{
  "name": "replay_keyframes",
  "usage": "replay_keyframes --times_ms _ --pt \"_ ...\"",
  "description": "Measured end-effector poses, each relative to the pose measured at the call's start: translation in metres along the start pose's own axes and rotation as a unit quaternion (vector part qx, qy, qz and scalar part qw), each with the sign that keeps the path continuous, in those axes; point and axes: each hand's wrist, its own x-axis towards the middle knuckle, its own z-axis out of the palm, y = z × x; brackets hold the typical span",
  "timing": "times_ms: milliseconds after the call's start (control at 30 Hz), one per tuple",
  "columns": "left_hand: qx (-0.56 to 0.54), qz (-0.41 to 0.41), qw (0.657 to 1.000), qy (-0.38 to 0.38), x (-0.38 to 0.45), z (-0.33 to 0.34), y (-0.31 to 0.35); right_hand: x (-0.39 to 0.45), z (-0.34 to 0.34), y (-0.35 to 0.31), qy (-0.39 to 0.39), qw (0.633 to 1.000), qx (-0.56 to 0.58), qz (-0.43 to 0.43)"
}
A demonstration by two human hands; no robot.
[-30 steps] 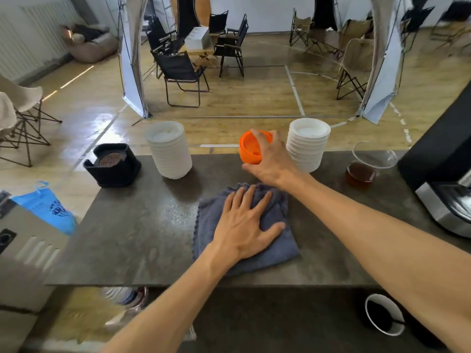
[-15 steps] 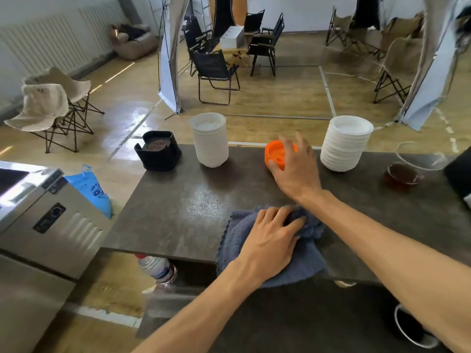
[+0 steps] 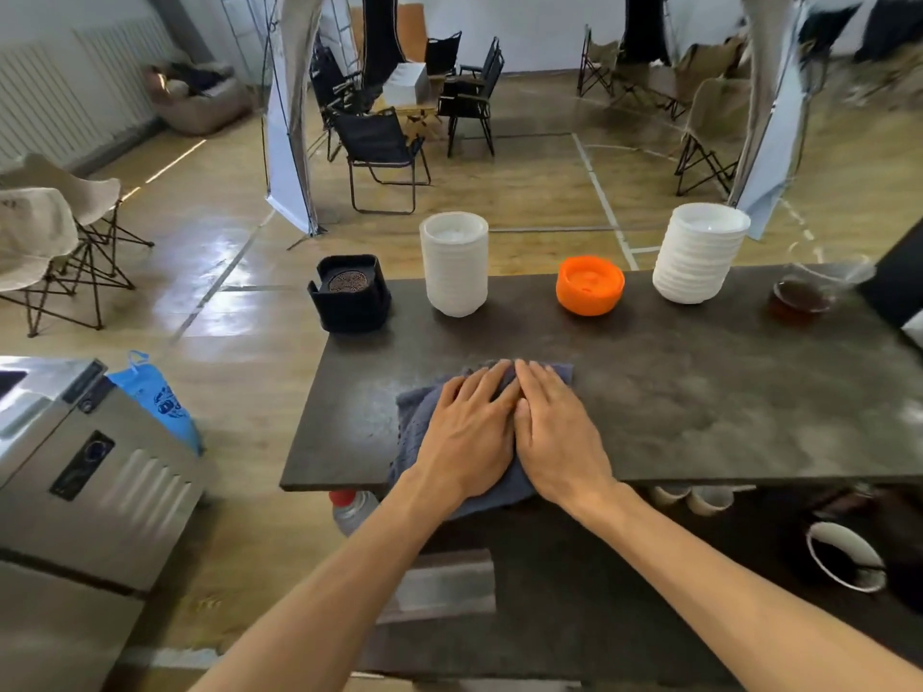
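While both forearms reach in from the bottom of the view and draw together toward the wrists, the left hand [image 3: 469, 434] and the right hand [image 3: 557, 432] lie palm down, side by side, on a grey-blue cloth [image 3: 412, 427]. Each hand is fully open: the fingers are straight, held close together and point away from the body, and nothing is gripped or pinched. The inner edges of the two hands touch, so that they form one flat shape pressing on the fabric. The left wrist bends a little to the right, the right wrist a little to the left.

The cloth sits at the near edge of the dark table [image 3: 699, 392], in its left half, and its near part hangs over that edge below the wrists. A corner of it shows just past the right fingertips.

Well apart from the hands, along the far edge, stand a black holder [image 3: 349, 302] at the left corner, a stack of white cups [image 3: 454, 272], an orange cup [image 3: 589, 287], a stack of white bowls [image 3: 699, 254] and a glass jug [image 3: 801, 299] with dark liquid
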Motion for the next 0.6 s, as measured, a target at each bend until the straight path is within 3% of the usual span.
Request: replay_keyframes --times_ms 233,400,467,600 --pt "-0.045 -0.174 0.984 -0.013 -0.047 -0.01 -0.013 -0.011 0.004 -0.006 -0.015 0.999 -0.036 0.035" --pt "-0.206 -0.157 0.963 0.081 -0.034 -0.008 0.002 -0.011 0.001 -0.023 -0.013 0.998 -0.039 0.045" --pt "-0.183 -0.1 0.972 0.108 -0.028 -0.009 0.001 -0.011 0.004 -0.028 0.007 0.999 -0.052 0.014" --pt "-0.106 -0.044 0.987 0.117 -0.025 -0.013 -0.022 -0.001 0.016 -0.045 -0.064 0.99 -0.111 0.053"
